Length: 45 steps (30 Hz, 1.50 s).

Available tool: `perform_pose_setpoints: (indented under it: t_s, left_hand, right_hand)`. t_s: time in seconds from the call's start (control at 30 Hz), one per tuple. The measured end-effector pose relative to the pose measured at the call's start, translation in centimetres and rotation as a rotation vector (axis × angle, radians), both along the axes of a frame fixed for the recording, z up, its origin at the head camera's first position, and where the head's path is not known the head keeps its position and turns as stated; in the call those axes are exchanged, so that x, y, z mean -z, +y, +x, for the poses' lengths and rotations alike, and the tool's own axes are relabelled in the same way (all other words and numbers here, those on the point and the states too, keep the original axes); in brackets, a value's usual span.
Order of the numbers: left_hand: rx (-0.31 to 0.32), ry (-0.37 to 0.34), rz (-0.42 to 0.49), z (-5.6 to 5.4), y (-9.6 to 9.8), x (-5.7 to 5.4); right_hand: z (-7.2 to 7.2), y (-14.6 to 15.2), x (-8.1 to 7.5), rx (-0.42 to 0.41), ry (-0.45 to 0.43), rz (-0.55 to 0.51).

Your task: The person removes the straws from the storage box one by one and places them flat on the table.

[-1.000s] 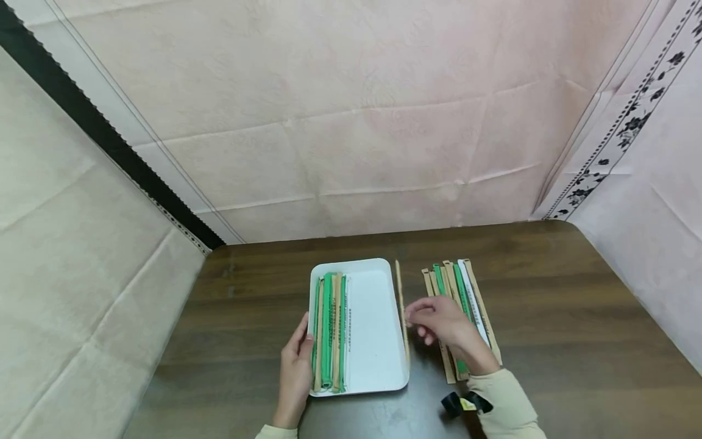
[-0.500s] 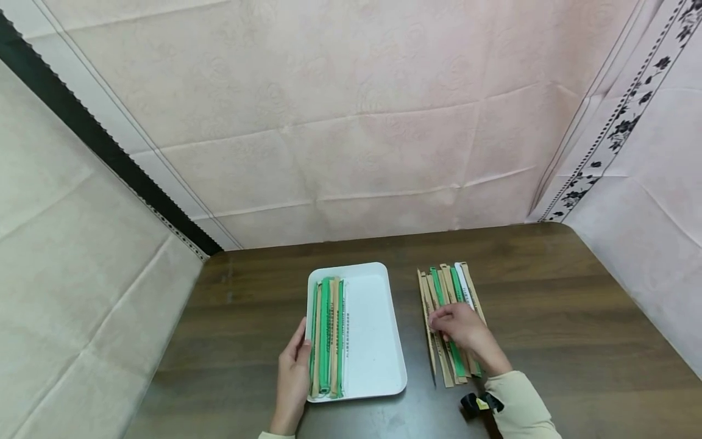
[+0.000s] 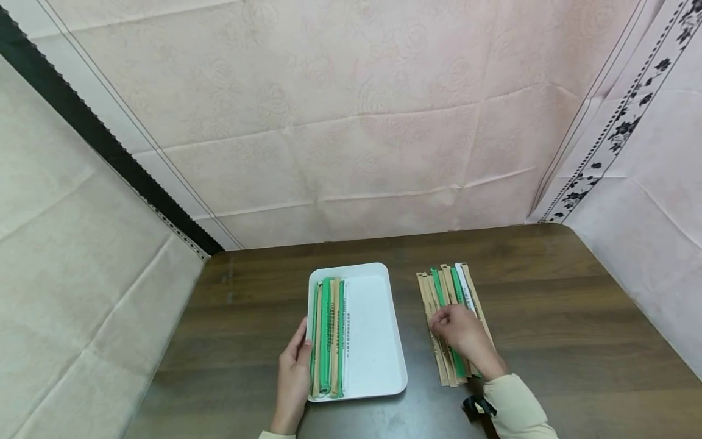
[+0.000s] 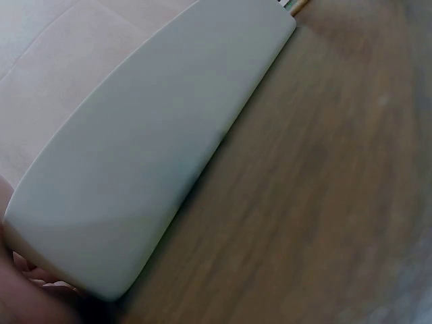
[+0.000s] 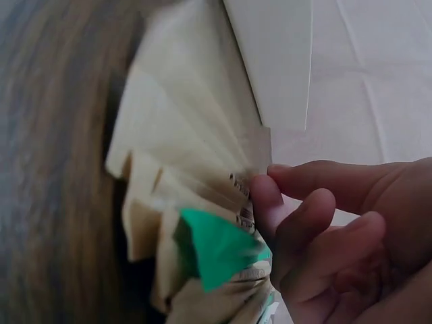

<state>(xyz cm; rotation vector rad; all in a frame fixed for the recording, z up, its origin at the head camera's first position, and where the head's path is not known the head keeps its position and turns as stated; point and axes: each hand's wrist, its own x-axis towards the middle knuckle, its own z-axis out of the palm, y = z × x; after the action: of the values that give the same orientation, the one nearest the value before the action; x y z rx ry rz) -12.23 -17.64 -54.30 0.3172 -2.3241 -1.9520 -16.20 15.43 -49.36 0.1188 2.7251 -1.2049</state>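
Observation:
My left hand (image 3: pixel 294 373) grips the left rim of a white rectangular tray (image 3: pixel 375 332), its thumb over the edge. Along the tray's left side lie several long, thin green and tan wrapped packets (image 3: pixel 326 335), and one pale packet with dark print (image 3: pixel 347 335). My right hand (image 3: pixel 465 335) is over a row of similar packets (image 3: pixel 430 305) on the table, right of the tray. In the right wrist view, its thumb and index finger pinch the edge of a tan paper packet (image 5: pixel 196 115); a green packet (image 5: pixel 216 246) shows below. What the packets contain is hidden.
Both packet rows rest on a dark brown wooden table (image 3: pixel 263 305). Pale cloth (image 3: pixel 351 152) hangs behind the table and at its sides. A black strap (image 3: pixel 479 407) circles my right wrist. The left wrist view mostly shows the tray's outer side (image 4: pixel 148 148).
My right hand has moved right from beside the tray, bringing a tan packet to the left end of the row. That packet has turned from its edge to flatter. My left hand stays on the tray.

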Motion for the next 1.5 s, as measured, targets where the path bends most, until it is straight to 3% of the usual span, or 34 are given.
perform_pose_setpoints:
  t_s: [0.3,0.57,0.73,0.87,1.0,1.2,1.5]
  left_hand:
    - [0.004,0.023,0.012,0.2,-0.1,-0.1]
    - [0.010,0.027,0.016,0.2,0.1,-0.3]
    - [0.007,0.027,0.014,0.1,0.2,-0.2]
    - [0.007,0.015,0.014,0.1,0.2,-0.2]
    - [0.015,0.021,0.028,0.2,0.1,-0.2]
    - [0.026,0.041,0.041,0.3,-0.1,-0.2]
    - [0.021,0.050,0.037,0.2,-0.1,0.0]
  right_hand:
    - [0.4,-0.3,-0.8,0.016,0.037,-0.032]
    - [1.2,-4.2,-2.1,0.056,0.005,-0.412]
    - [1.5,-7.8,-2.2,0.012,-0.047,-0.553]
    - [1.6,-10.5,-1.8,-0.073,-0.062,-0.518]
    - [1.6,-12.9,-1.3,-0.120,-0.049,-0.417]
    - [1.6,-15.7,-0.7,-0.101,-0.049,-0.294]
    - [1.2,-17.5,0.0,-0.080,-0.012,-0.209]
